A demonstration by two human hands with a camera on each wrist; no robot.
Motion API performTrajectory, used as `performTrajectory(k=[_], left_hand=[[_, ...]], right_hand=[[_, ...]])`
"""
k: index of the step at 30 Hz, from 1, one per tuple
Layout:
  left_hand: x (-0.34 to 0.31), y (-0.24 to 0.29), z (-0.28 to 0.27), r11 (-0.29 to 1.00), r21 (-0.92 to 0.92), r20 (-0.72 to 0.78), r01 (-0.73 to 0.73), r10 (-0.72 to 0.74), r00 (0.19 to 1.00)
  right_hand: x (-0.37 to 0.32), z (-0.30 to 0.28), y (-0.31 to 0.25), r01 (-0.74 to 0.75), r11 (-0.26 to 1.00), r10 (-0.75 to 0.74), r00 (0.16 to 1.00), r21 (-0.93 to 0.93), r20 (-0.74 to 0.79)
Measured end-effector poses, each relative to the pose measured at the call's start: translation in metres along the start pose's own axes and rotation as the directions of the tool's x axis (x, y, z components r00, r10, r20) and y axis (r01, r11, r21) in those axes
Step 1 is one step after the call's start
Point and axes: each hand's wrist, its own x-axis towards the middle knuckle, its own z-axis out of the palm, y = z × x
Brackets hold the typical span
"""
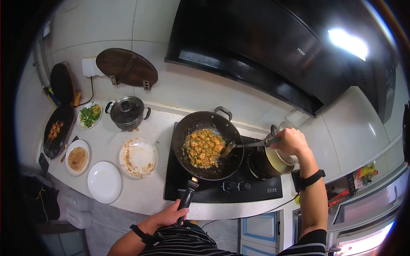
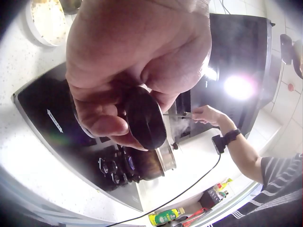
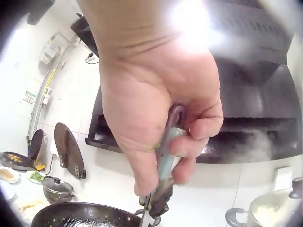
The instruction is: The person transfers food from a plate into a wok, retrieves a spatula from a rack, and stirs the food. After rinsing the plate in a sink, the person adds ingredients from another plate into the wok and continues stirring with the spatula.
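My left hand (image 1: 174,212) grips the black handle (image 1: 186,200) of a wok (image 1: 234,130) on the left of the stove. In the left wrist view the handle's rounded end (image 2: 147,120) pokes out between fingers and palm. The wok holds diced, saucy food (image 1: 203,147) flecked with green. At the right, my right hand (image 1: 291,141) holds a spatula (image 1: 254,144) by its handle, with its blade down at the food's right edge. The right wrist view shows thumb and fingers around the spatula's pale green handle section (image 3: 166,163).
Beside the wok, a pot (image 1: 260,164) with pale contents steams under my right forearm. Left on the counter stand a lidded pot (image 1: 128,121), a sauce-stained plate (image 1: 139,170), a white plate (image 1: 104,183), a plate of chopped greens (image 1: 89,115) and an open electric pan (image 1: 53,143). A range hood (image 1: 247,51) overhangs the stove.
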Motion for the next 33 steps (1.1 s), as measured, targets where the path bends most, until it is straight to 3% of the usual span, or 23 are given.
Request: performTrajectory(k=[3,7,10,13,16,19,22,26,27,33], left_hand=[[0.0,-0.001,0.0,1.0,-0.011,0.005,0.003,-0.003,1.0],[0.004,-0.006,0.0,0.999,-0.037,0.014,-0.006,0.007,1.0],[0.003,-0.006,-0.001,0.999,-0.045,0.013,-0.006,0.007,1.0],[0.003,-0.005,-0.001,0.999,-0.047,0.019,0.001,0.0,1.0],[0.003,-0.006,-0.002,0.998,-0.053,0.025,-0.014,0.015,1.0],[0.002,-0.005,-0.001,0.999,-0.053,0.028,0.001,0.001,1.0],[0.002,-0.005,-0.001,0.998,-0.055,0.028,0.008,-0.007,1.0],[0.004,-0.01,-0.002,0.998,-0.053,0.036,-0.025,0.027,0.999],[0.005,-0.01,-0.003,0.998,-0.052,0.04,-0.027,0.029,0.999],[0.005,-0.011,-0.003,0.999,-0.044,0.041,-0.032,0.034,0.999]], right_hand=[[0.013,-0.001,-0.011,0.046,0.996,-0.048,0.998,-0.08,-0.033],[0.025,0.008,-0.03,0.236,0.97,-0.241,0.963,-0.056,-0.12],[0.032,-0.01,-0.043,0.154,0.97,-0.175,0.979,-0.187,-0.1],[0.039,-0.004,-0.06,0.206,0.945,-0.248,0.958,-0.256,-0.143],[0.035,0.0,-0.083,0.408,0.868,-0.461,0.874,-0.282,-0.155],[0.035,-0.006,-0.087,0.367,0.896,-0.404,0.907,-0.249,-0.117],[0.033,-0.017,-0.086,0.23,0.963,-0.228,0.973,-0.142,0.031],[0.044,-0.005,-0.077,0.067,0.998,-0.062,0.96,-0.01,0.275],[0.042,-0.003,-0.076,0.094,0.994,-0.083,0.98,-0.055,0.179],[0.03,0.007,-0.096,0.162,0.975,-0.169,0.985,-0.149,-0.035]])
